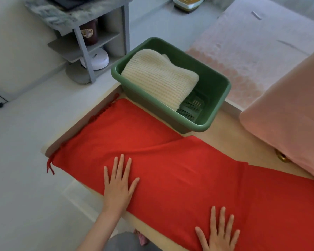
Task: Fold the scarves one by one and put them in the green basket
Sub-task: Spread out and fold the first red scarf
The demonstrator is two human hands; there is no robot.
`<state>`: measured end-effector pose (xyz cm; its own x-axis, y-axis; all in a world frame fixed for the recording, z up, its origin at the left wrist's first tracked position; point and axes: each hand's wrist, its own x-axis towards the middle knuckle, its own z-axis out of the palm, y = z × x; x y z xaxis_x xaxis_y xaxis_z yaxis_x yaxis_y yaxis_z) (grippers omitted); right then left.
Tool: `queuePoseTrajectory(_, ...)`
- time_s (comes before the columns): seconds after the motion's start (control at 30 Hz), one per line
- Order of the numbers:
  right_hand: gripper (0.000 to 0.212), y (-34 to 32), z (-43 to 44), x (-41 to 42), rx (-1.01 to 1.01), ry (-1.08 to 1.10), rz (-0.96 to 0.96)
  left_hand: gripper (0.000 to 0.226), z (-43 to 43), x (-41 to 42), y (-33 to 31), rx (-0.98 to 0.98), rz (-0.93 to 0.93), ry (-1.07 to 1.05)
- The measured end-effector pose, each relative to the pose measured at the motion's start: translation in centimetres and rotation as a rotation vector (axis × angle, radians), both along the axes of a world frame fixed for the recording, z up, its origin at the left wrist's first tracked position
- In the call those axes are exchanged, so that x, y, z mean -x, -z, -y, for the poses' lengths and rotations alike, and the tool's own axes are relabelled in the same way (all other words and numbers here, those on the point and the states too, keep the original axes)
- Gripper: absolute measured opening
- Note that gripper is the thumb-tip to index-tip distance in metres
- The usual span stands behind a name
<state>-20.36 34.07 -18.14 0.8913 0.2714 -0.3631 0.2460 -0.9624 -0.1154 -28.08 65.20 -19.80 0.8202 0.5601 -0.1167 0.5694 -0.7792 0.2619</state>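
Cream scarf sitting in green basket at 12 — you're pressing red scarf flat, left hand and right hand both open-palmed — unfolded yet.

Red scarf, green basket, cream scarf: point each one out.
Red scarf (pixel 170 169), head view, flat middle of the cloth.
Green basket (pixel 214 82), head view, bare inner right wall.
Cream scarf (pixel 158 77), head view, middle of the folded knit.

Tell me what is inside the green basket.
A folded cream knitted scarf lies in the green basket. Its perforated floor shows partly; anything beneath the scarf is hidden.
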Motion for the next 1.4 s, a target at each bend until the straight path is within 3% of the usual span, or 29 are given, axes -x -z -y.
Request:
queuePoseTrajectory(0.1,0.086,0.2,-0.1,2.5,-0.044,0.052,0.012,0.07,-0.1,0.8,-0.1,0.002,0.013,0.036)
queuePoseTrajectory(0.27,0.088,-1.2,-0.9,-0.3,-0.114,0.051,0.064,0.072,-1.7,-0.6,-1.2,0.016,0.076,-0.031)
queuePoseTrajectory(0.47,0.085,-1.5,-2.7,-4.2,-0.063,-0.088,0.05,0.074,-2.8,-4.8,-1.2,-0.02,0.034,0.014)
queuePoseTrajectory(0.77,0.081,0.0,-2.8,-1.5,-0.046,0.009,0.0,0.072,-3.4,-4.7,0.2,-0.051,-0.004,0.06)
queuePoseTrajectory(0.97,0.075,-2.7,-2.6,-3.5,-0.155,-0.02,0.117,0.08,-2.7,-5.4,0.1,-0.041,0.026,0.031)
queuePoseTrajectory(1.13,0.072,-4.1,2.7,-4.0,-0.208,0.131,0.129,0.071,3.6,-6.5,-1.7,-0.029,0.095,0.19)
queuePoseTrajectory(1.27,0.085,-3.5,9.0,-4.6,-0.185,0.354,0.12,0.059,12.2,-6.9,-1.9,0.064,0.103,0.424)
queuePoseTrajectory(1.4,0.091,-2.8,14.2,-6.3,-0.113,0.38,0.117,0.056,18.6,-8.3,-2.3,0.102,0.079,0.56)
